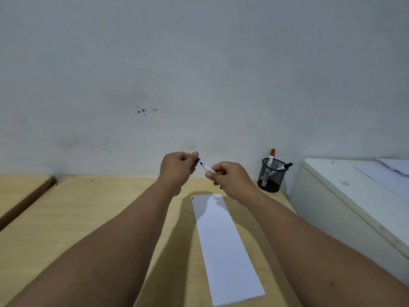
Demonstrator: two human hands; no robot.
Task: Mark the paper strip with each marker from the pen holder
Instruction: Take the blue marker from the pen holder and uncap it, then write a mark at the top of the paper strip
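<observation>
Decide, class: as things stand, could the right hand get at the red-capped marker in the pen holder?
Probably not at once: the right hand is shut on the blue marker. Otherwise the way looks free, since the red-capped marker stands clear above the pen holder close beside it.

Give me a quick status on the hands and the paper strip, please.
Left hand holds blue cap; right hand holds uncapped marker. Paper strip flat, one red mark. Nothing blocking.
</observation>
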